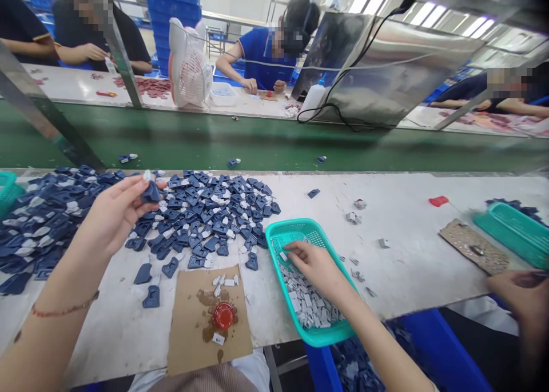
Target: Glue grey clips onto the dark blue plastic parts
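Note:
My left hand (pixel 124 209) is raised over a heap of dark blue plastic parts (pixel 206 209), many with pale grey tabs. Between its thumb and fingers it grips one dark blue plastic part (pixel 151 193) with a pale piece at its top. My right hand (pixel 311 262) reaches into a green basket (pixel 319 342) of small grey plastic pieces (pixel 306 300). Its fingers are bent together around a small grey plastic piece (pixel 283 256) at their tips. Below, between my hands, a brown cardboard sheet (pixel 189 323) bears a red round cap (pixel 223 316), wet stains and several grey pieces.
Behind the table runs a green strip (pixel 274 143) with a few blue parts on it. Loose grey pieces (pixel 354 218) lie right of the basket. At right are another green basket (pixel 506 232), cardboard and a co-worker's hand (pixel 521 292). People sit at the opposite bench.

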